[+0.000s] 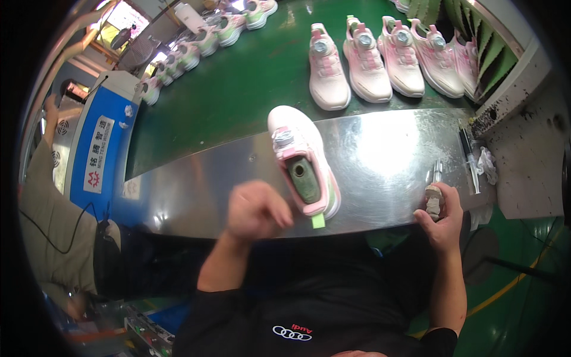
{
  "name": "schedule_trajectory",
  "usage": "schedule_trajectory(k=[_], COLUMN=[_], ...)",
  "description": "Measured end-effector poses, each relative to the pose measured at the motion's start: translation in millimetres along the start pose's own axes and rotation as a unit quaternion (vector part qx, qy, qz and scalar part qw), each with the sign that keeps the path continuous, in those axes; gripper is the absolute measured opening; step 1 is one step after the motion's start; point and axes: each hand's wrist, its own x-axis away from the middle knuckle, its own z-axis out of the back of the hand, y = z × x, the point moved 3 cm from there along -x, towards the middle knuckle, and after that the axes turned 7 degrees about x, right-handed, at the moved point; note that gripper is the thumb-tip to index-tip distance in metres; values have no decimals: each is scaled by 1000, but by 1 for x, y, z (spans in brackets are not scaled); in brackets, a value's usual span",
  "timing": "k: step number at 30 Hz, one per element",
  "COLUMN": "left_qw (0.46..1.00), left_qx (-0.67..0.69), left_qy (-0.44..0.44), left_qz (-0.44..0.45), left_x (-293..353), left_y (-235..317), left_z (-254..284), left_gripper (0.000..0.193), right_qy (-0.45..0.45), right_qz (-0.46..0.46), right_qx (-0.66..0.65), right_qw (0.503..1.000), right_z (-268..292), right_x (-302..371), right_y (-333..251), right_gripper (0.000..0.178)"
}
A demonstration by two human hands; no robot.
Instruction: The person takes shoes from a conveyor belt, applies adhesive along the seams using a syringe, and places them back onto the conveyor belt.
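A pink and white shoe (300, 156) with a grey-green last inside lies on the shiny metal worktop (386, 154), toe pointing away from me, a green tab at its heel. My left hand (257, 209) hovers blurred just left of the shoe's heel, fingers curled, with nothing visible in it. My right hand (443, 215) rests at the worktop's near edge on the right, gripping a small tool (433, 193) with a wrapped, grubby handle and a metal tip pointing away.
A green conveyor belt (238, 83) runs behind the worktop, carrying a row of pink shoes (380, 59) at the back right and a line of pale green and pink shoes (196, 47) at the back left. A blue machine (98, 149) stands left; thin tools (470, 157) lie right.
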Motion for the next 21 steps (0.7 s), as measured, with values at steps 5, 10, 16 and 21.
schedule_trajectory(k=[5, 10, 16, 21], left_qw=[942, 895, 929, 995], left_qx=[-152, -319, -261, -29], left_qy=[294, 198, 160, 71], left_qz=[51, 240, 206, 65], left_x=[-49, -98, -124, -132], left_y=[18, 2, -2, 4], left_z=[94, 125, 82, 11], left_gripper=[22, 40, 40, 46], right_qy=[12, 11, -18, -3], right_qz=[-12, -68, -17, 30], right_qx=[-51, -129, -65, -61], right_qw=[999, 989, 998, 998], right_z=[15, 23, 24, 26], right_x=[7, 3, 19, 23], right_y=[5, -2, -27, -46], right_gripper=[49, 56, 62, 71])
